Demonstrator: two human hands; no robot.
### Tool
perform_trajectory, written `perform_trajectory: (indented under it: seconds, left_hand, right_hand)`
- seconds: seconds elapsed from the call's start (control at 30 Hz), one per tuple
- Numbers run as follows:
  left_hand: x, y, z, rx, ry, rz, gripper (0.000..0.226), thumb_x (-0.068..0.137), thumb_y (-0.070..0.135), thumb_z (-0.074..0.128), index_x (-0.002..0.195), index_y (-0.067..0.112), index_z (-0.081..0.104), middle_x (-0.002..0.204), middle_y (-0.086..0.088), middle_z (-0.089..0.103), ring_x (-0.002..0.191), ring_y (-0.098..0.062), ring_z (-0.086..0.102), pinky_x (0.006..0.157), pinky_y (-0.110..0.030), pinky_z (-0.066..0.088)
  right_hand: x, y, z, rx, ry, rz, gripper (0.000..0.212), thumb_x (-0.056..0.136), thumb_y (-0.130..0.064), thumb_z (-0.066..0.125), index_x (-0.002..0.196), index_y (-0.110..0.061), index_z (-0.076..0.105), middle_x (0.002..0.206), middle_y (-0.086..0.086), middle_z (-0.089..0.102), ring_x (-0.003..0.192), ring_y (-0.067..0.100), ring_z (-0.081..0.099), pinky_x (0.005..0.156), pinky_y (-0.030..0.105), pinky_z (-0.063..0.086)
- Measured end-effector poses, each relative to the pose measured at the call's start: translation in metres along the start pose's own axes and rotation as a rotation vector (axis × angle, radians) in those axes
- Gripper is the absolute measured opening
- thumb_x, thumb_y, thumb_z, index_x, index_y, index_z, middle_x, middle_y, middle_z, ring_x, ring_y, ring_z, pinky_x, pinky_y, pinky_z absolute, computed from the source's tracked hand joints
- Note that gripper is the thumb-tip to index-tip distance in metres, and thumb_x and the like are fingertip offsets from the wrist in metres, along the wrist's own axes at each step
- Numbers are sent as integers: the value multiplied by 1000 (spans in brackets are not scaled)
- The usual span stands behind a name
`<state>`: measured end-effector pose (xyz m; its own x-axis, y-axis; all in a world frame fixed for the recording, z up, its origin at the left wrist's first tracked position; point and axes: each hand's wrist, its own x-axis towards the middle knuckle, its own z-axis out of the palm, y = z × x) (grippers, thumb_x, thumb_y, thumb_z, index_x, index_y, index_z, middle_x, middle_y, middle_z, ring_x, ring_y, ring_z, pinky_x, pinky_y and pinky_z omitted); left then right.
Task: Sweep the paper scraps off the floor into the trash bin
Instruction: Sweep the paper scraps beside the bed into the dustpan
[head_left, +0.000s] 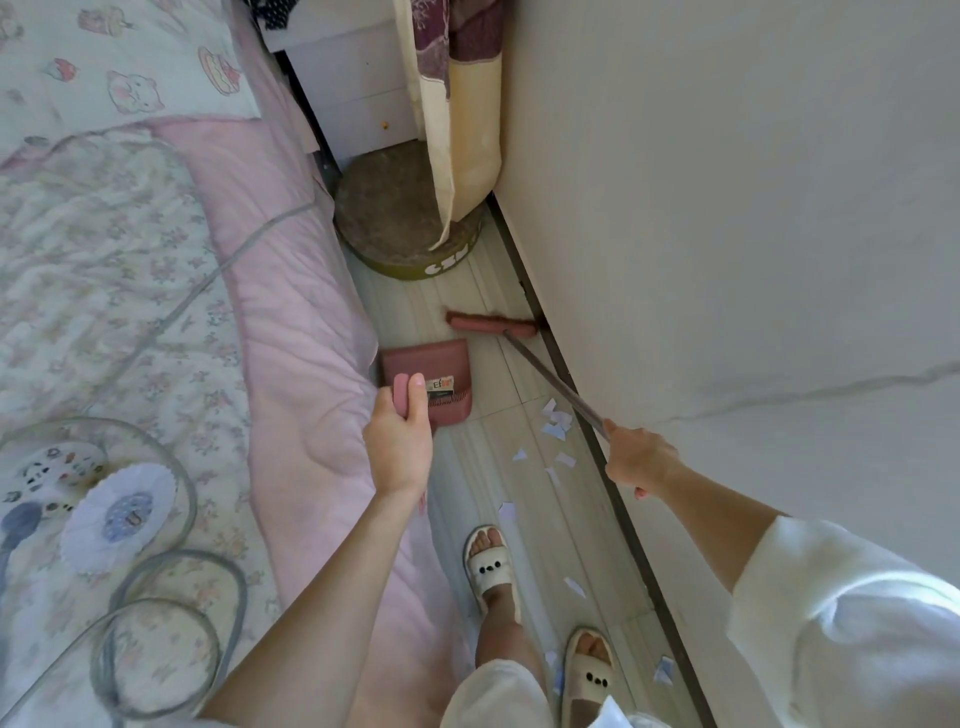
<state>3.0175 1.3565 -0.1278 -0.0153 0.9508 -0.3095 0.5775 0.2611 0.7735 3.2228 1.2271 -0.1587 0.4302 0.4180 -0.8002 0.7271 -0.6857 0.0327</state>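
My left hand (400, 441) grips the pink handle of a pink dustpan (431, 374), which stands on the pale floor beside the bed. My right hand (639, 460) grips the grey stick of a pink broom (493, 326). The broom's head lies on the floor against the wall's dark skirting, beyond the dustpan. Several white paper scraps (553, 423) lie on the floor between the broom head and my feet, most of them near the skirting. More scraps lie by my slippers. No trash bin is in view.
A bed with a pink quilt (291, 322) fills the left side. The wall (727, 234) closes the right, leaving a narrow floor strip. A round brown stool (400, 228), a curtain and a white cabinet stand at the far end. My feet in white slippers (491, 566) stand on the strip.
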Motion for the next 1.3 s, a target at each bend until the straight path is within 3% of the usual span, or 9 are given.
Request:
perform_trajectory:
  seconds: [0.2, 0.53, 0.63, 0.7, 0.8, 0.97, 1.13, 1.23, 1.3]
  left_hand:
    - [-44, 0, -1, -31, 38, 25, 37, 97, 36, 44, 79, 5, 47, 70, 3, 51, 72, -20, 48, 62, -24, 28]
    - [-201, -30, 0, -22, 146, 81, 34, 97, 37, 44, 78, 9, 41, 62, 2, 46, 71, -23, 43, 60, -26, 26]
    - [-249, -39, -2, -52, 172, 91, 30, 97, 36, 44, 80, 11, 43, 87, -18, 62, 81, -31, 52, 62, -23, 28]
    - [-284, -47, -6, -74, 183, 86, 30, 97, 36, 45, 84, 9, 49, 99, -18, 65, 92, -33, 56, 63, -22, 29]
    - [-323, -63, -12, -86, 173, 56, 38, 97, 38, 45, 93, 1, 54, 111, -18, 63, 99, -34, 56, 67, -22, 33]
    - [-379, -93, -16, -88, 98, 32, 36, 96, 41, 44, 85, 8, 51, 102, -11, 65, 90, -29, 56, 69, -29, 36]
    - [-439, -131, -30, -84, 61, 47, 39, 97, 41, 44, 95, 4, 55, 122, -13, 61, 108, -30, 56, 80, -30, 40]
    - [-472, -152, -45, -82, 56, 75, 41, 97, 41, 43, 97, 3, 56, 121, -15, 61, 108, -31, 55, 81, -31, 41]
    - [-495, -165, -55, -82, 65, 95, 45, 97, 40, 43, 104, -3, 56, 120, -19, 60, 108, -32, 55, 81, -28, 40]
  right_hand:
    - [-28, 45, 43, 87, -24, 29, 52, 97, -10, 43, 145, -21, 28, 94, 6, 53, 64, 17, 65, 56, 26, 59]
    - [-109, 141, 150, 103, -53, -12, 46, 94, -7, 39, 139, -15, 38, 100, 8, 57, 76, 26, 69, 66, 35, 61]
    - [-144, 173, 185, 90, -54, -31, 41, 96, -8, 36, 136, -13, 43, 99, 7, 56, 81, 25, 65, 74, 36, 60]
    - [-174, 194, 210, 24, -31, -69, 40, 97, -8, 34, 135, -12, 45, 101, 6, 56, 81, 22, 60, 81, 34, 57]
    - [-208, 218, 245, -63, -18, -103, 39, 96, -6, 37, 133, -12, 45, 103, 4, 56, 100, 26, 64, 87, 33, 54]
    - [-252, 236, 304, -152, -22, -128, 38, 98, -8, 37, 135, -10, 43, 120, 10, 62, 106, 28, 65, 85, 35, 54]
    - [-290, 251, 359, 27, -103, -64, 39, 94, 0, 33, 129, -8, 46, 90, 8, 55, 77, 30, 70, 65, 37, 60]
    - [-321, 257, 386, 79, -133, -41, 45, 93, 1, 34, 137, -6, 38, 96, 12, 54, 70, 31, 71, 64, 39, 60]
    - [-345, 262, 403, 148, -146, -5, 52, 93, 3, 33, 144, -8, 28, 100, 16, 58, 56, 26, 65, 53, 34, 58]
